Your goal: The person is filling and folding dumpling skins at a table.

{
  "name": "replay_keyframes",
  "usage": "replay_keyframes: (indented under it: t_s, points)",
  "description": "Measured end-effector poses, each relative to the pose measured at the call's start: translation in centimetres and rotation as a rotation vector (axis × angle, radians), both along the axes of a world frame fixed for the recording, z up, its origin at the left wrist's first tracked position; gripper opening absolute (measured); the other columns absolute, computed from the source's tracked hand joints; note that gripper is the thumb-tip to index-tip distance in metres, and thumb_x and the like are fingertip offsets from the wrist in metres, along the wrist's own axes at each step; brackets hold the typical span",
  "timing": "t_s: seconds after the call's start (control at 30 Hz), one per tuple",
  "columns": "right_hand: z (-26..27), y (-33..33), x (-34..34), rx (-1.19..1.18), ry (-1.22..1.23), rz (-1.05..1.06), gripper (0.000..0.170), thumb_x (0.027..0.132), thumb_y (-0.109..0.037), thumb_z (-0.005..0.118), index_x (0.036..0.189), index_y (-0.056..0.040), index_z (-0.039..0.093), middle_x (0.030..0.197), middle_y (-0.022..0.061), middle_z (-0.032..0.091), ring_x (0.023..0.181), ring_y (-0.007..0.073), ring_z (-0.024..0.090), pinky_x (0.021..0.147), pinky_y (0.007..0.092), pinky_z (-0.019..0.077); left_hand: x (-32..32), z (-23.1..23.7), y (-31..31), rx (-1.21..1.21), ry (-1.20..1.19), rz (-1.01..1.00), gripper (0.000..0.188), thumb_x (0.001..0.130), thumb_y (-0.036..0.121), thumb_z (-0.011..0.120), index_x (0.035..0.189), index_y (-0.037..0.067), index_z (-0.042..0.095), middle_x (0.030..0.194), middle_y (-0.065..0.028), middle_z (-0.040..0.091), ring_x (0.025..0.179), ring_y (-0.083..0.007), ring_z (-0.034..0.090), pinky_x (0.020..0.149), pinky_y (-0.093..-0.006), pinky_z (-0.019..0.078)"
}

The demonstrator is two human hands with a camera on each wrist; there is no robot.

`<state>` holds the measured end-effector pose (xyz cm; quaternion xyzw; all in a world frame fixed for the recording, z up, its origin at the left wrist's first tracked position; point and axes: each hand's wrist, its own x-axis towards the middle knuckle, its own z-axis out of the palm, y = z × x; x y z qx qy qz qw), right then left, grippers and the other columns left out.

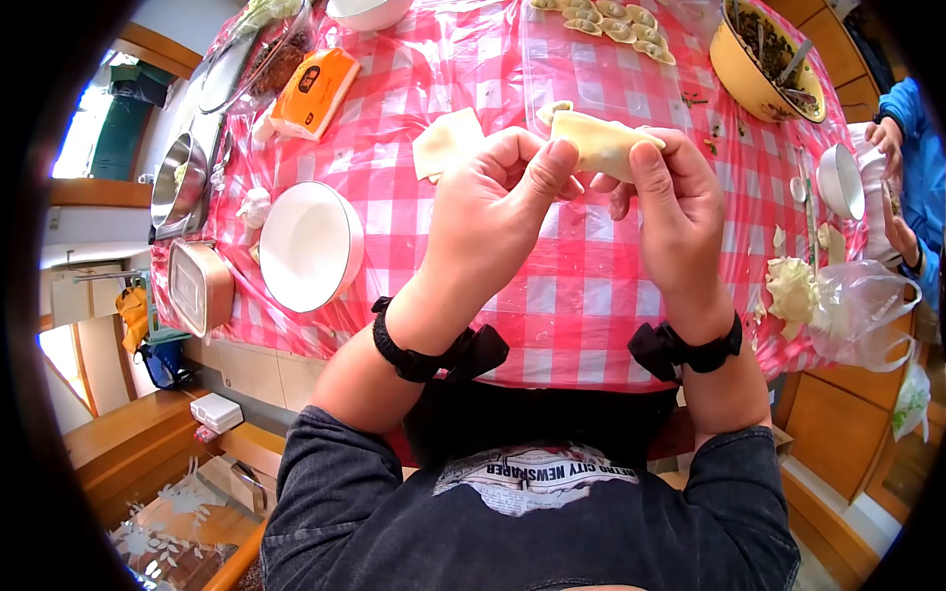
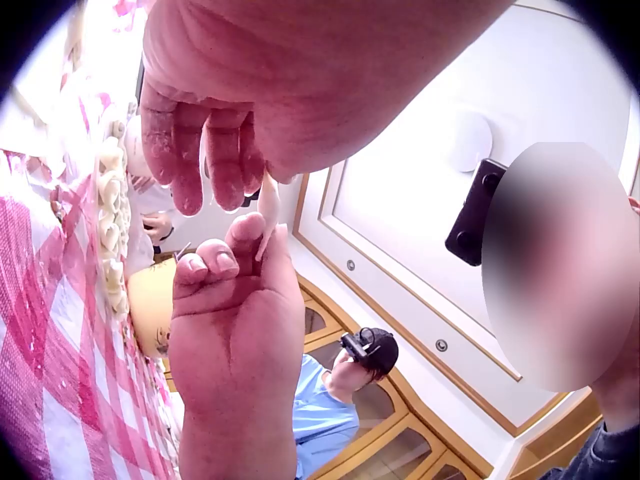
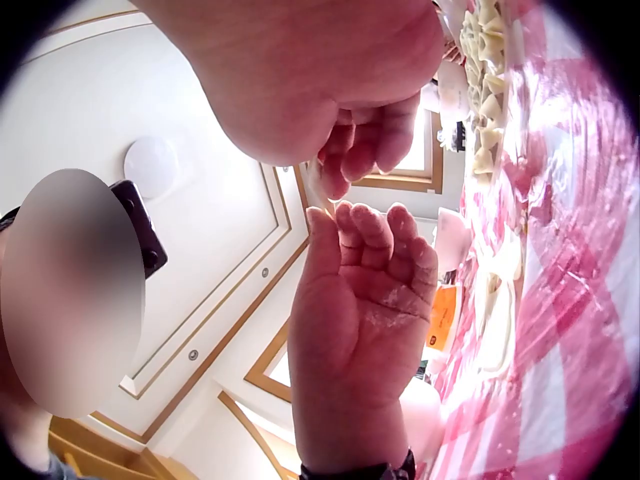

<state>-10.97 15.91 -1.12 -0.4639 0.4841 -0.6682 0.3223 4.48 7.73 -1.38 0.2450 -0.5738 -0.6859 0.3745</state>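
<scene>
Bright light glares off the tablecloth (image 1: pixel 562 315) (the head view curves toward black edges).

From the head, looks down and forward from above both the left hand (image 1: pixel 490 210) and right hand (image 1: pixel 687 212), wide enough to take in the tablecloth (image 1: pixel 567 286) beneath and around. From the left wrist, looks very close past the left hand, across at the right hand (turned sideways, tablecloth running up the left edge). From the right wrist, faces the opposite way, equally near, toward the left hand. Shares, between head and left wrist views, the folded dough (image 1: pixel 601 141) between the hands.
</scene>
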Motion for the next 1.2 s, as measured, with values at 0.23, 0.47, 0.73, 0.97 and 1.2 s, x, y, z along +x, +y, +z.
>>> replay_keyframes:
  t_s: [0.23,0.47,0.73,0.97,1.2]
  points:
    - [0.1,0.0,0.0,0.004,-0.018,0.006,0.025,0.106,-0.023,0.052,0.111,-0.0017,0.062,0.084,0.0072,0.069,0.068,0.0075,0.058,0.061,0.0223,0.0461,0.1,1.1,0.0,0.139,0.112,-0.018,0.030,0.102,0.025,0.061,0.107,-0.004,0.063,0.096,-0.0082,0.070,0.083,-0.0099,0.066,0.075,-0.0243,0.0545]
    - [0.0,0.0,0.2,0.023,-0.028,0.034,0.024,0.106,-0.021,0.051,0.112,-0.0012,0.062,0.085,0.0069,0.068,0.069,0.0078,0.059,0.061,0.0227,0.0467,0.0,1.2,0.4,0.020,0.078,0.006,0.026,0.101,0.019,0.062,0.109,-0.005,0.063,0.100,-0.0095,0.071,0.087,-0.0113,0.068,0.078,-0.0247,0.0564]
    - [0.4,0.0,0.5,0.075,-0.122,0.071,0.021,0.103,-0.020,0.059,0.109,0.0003,0.063,0.092,0.0033,0.068,0.076,0.0050,0.061,0.064,0.0185,0.0479,0.0,0.7,0.3,0.023,0.060,0.019,0.022,0.100,0.017,0.064,0.105,-0.005,0.064,0.093,-0.0079,0.071,0.081,-0.0101,0.068,0.076,-0.0237,0.0565]
    - [0.1,0.0,0.3,0.060,-0.032,0.049,0.020,0.105,-0.018,0.054,0.111,-0.0002,0.061,0.087,0.0042,0.066,0.072,0.0057,0.058,0.064,0.0213,0.0471,0.0,0.9,0.4,0.032,0.060,0.037,0.024,0.101,0.018,0.062,0.106,-0.005,0.063,0.091,-0.0083,0.071,0.079,-0.0106,0.067,0.075,-0.0239,0.0563]
    - [0.0,0.0,0.2,0.040,-0.047,0.059,0.022,0.106,-0.020,0.053,0.109,-0.0003,0.062,0.084,0.0035,0.065,0.070,0.0054,0.057,0.061,0.0209,0.0469,-0.2,1.1,0.6,0.005,0.071,0.065,0.022,0.102,0.018,0.060,0.107,-0.004,0.064,0.092,-0.0091,0.071,0.078,-0.0113,0.067,0.074,-0.0246,0.0565]
